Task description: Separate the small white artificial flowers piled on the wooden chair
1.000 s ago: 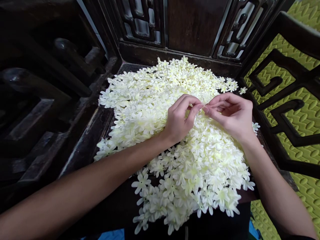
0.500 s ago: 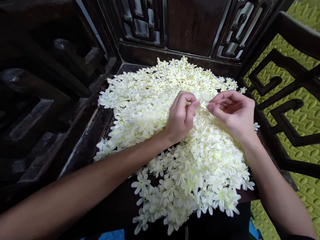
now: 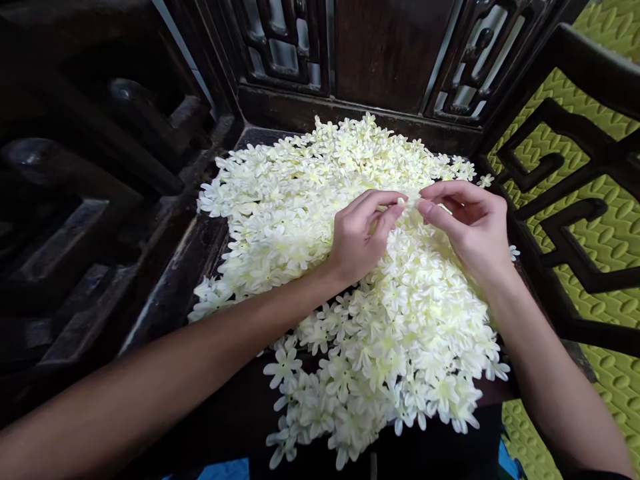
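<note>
A large heap of small cream-white fabric flowers (image 3: 320,220) covers the seat of a dark wooden chair (image 3: 170,293). Both hands hover over the middle of the heap with fingertips meeting. My left hand (image 3: 363,233) and my right hand (image 3: 467,223) pinch one small white flower (image 3: 411,205) between thumbs and forefingers, just above the pile. The other fingers of both hands are curled in.
The carved dark chair back (image 3: 385,53) stands behind the heap and a carved armrest (image 3: 575,173) runs along the right. More dark wooden furniture (image 3: 75,200) is on the left. A yellow-green quilted surface (image 3: 615,220) lies beyond the right armrest.
Both hands stayed over the same spot. The fingertips lifted slightly and parted half a second ago, then came back together on the flower.
</note>
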Action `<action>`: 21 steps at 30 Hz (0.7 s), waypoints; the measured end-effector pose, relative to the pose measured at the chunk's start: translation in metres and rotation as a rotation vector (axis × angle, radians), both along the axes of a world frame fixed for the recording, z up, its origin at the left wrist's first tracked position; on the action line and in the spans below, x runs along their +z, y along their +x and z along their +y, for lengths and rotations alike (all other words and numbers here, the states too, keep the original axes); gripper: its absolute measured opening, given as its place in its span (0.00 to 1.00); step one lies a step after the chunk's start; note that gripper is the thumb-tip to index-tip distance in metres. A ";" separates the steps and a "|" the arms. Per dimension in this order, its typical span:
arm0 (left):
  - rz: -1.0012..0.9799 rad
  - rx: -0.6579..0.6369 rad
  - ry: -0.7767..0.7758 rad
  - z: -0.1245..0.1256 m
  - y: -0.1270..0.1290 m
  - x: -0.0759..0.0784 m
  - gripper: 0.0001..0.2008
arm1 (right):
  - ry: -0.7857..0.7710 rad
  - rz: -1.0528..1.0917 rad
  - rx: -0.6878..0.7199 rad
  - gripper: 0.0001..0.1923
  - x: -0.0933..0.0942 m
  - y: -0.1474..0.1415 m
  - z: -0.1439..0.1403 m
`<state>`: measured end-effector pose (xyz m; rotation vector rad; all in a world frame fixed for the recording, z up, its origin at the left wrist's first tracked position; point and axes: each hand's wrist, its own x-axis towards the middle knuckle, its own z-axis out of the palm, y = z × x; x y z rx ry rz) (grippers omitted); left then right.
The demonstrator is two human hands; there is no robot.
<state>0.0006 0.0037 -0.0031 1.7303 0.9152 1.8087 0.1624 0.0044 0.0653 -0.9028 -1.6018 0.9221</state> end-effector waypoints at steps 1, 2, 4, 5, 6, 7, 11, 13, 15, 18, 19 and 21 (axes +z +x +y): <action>-0.029 -0.008 -0.026 0.000 0.000 0.000 0.07 | 0.001 -0.014 0.001 0.08 0.001 0.000 0.000; -0.051 -0.019 -0.052 -0.001 0.000 0.001 0.08 | -0.015 -0.032 0.019 0.08 0.001 0.000 0.000; -0.070 -0.039 -0.091 -0.001 0.000 0.002 0.09 | -0.076 -0.073 0.074 0.07 0.001 0.001 -0.001; -0.074 -0.046 -0.098 -0.002 0.000 0.002 0.10 | -0.108 -0.090 0.095 0.06 0.001 0.002 -0.001; -0.078 -0.054 -0.098 -0.002 0.000 0.003 0.11 | -0.136 -0.103 0.107 0.06 0.000 0.002 -0.002; -0.083 -0.063 -0.090 -0.002 0.000 0.003 0.12 | -0.160 -0.112 0.114 0.06 -0.001 0.003 -0.003; -0.129 -0.118 -0.081 -0.001 0.001 0.004 0.08 | -0.198 -0.107 0.138 0.06 0.000 0.002 -0.005; -0.163 -0.143 -0.132 0.000 0.001 0.005 0.08 | -0.209 -0.101 0.173 0.04 0.002 0.002 -0.005; -0.201 -0.151 -0.184 0.000 0.000 0.006 0.07 | -0.228 -0.092 0.211 0.04 0.004 0.001 -0.005; -0.238 -0.158 -0.226 0.000 0.000 0.007 0.07 | -0.244 -0.078 0.228 0.06 0.006 0.001 -0.006; -0.246 -0.162 -0.232 0.000 0.000 0.007 0.07 | -0.243 -0.080 0.224 0.06 0.006 0.001 -0.006; -0.255 -0.176 -0.241 -0.001 0.000 0.008 0.07 | -0.236 -0.091 0.215 0.06 0.006 0.001 -0.007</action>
